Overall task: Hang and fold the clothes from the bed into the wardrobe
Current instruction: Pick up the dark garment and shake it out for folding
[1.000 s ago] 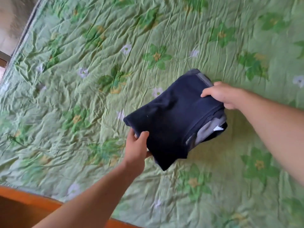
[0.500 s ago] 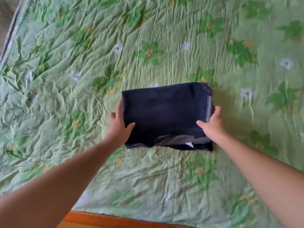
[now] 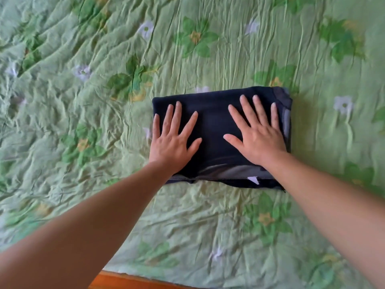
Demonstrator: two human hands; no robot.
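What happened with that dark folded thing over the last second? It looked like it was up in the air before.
The folded navy garment came down from the air onto the green floral bedspread and squared up. The left hand and right hand let go of its edges and now lie flat, fingers spread, on top of it. The fold itself and the white tag at the near edge stayed as they were.

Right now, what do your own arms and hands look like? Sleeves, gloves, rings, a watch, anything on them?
Both forearms are bare as far as the view reaches: no sleeve shows. The left hand and right hand wear no gloves, and I see no rings, watch or bracelet at either wrist. Nails look short and unpainted, though the picture is a little soft. No markings or tape.
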